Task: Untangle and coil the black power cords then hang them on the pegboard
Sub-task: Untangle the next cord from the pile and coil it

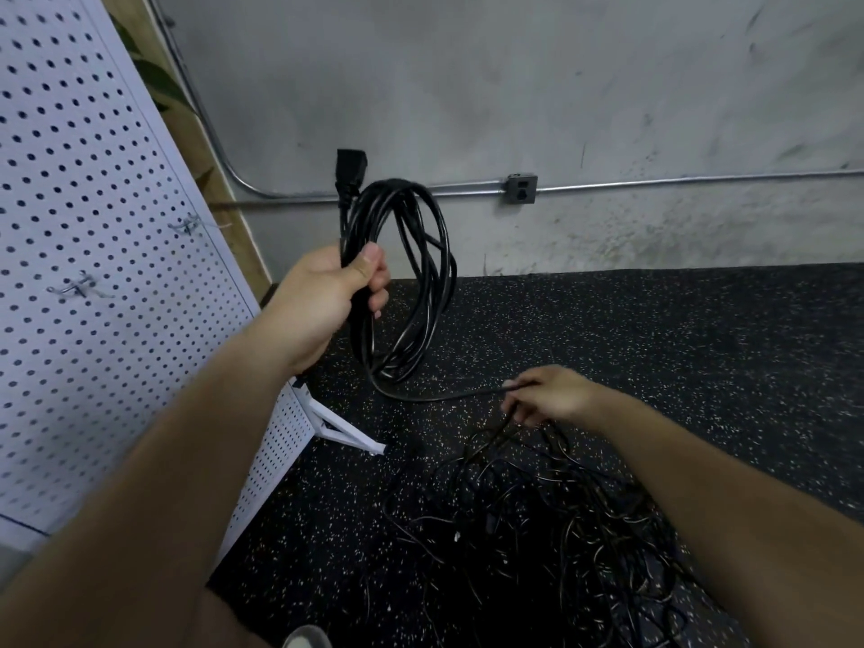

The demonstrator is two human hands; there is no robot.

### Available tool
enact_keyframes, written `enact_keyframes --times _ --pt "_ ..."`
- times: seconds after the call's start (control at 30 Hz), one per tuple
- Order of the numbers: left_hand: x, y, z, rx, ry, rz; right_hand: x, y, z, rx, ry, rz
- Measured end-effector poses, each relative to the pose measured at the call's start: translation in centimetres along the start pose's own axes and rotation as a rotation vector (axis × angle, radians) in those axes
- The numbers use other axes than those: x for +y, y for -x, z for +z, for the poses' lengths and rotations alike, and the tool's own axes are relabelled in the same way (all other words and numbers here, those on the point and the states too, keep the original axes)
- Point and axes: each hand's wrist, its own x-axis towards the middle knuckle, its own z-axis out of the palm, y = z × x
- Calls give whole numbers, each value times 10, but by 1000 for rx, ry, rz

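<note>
My left hand (pixel 322 301) grips a coiled black power cord (pixel 416 282), held upright in front of me with its plug end (pixel 349 173) sticking up above the loops. The cord's free tail (pixel 439 395) runs low to the right into my right hand (pixel 547 397), which pinches it just above the floor. Below my right hand lies a tangled heap of black cords (pixel 551 530). A white pegboard (pixel 93 273) leans at the left, carrying two bare metal hooks (pixel 187 224) (pixel 79 287).
Dark speckled rubber floor (pixel 654 343) meets a grey concrete wall with a metal conduit and an outlet box (pixel 520 189). The pegboard's white foot (pixel 355 437) juts onto the floor. Green leaves (pixel 159 81) show behind the board. A shoe tip (pixel 306 638) is at the bottom edge.
</note>
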Motion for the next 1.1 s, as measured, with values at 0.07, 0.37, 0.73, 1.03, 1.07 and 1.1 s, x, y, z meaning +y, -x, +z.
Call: enact_keyframes --times 0.07,0.37,0.73,1.03,1.07,1.1 --pt "-6 -4 3 9 -150 6 -13 10 -22 61 -107 6" --pt "-26 -18 38 80 -585 10 -60 78 -84 -27 -249 -150" --pt "-29 -24 69 80 -561 61 -56 126 -118 -16 73 -201" --pt "-27 -9 103 15 -634 140 -73 125 -98 357 -243 26" --pt "-26 -6 110 8 -667 162 -76 123 -95 329 -389 38" --pt "-27 -3 115 2 -698 184 -80 121 -92 287 -538 37"
